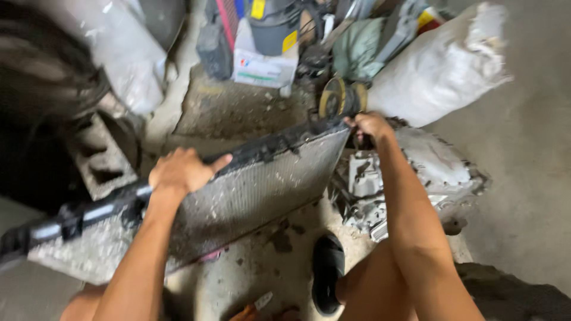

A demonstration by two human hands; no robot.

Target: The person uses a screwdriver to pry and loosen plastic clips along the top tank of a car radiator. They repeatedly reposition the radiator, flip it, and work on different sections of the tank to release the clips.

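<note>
Left hand (181, 171), mid-frame, closes over the black top edge of a dusty radiator (238, 196) slanting from lower left to centre. Right hand (372, 126) grips an angle grinder (340, 98) at the radiator's upper-right corner. Beyond, a white sack (440, 68) crowds the upper right; bare concrete floor (523, 178) stays open at right.

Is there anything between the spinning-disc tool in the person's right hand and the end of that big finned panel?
Nothing visible stands between them. The right hand holds the yellow-disc angle grinder right at the top corner of the grey finned metal radiator. The left hand grips the radiator's black top bar, away from the disc.
</note>
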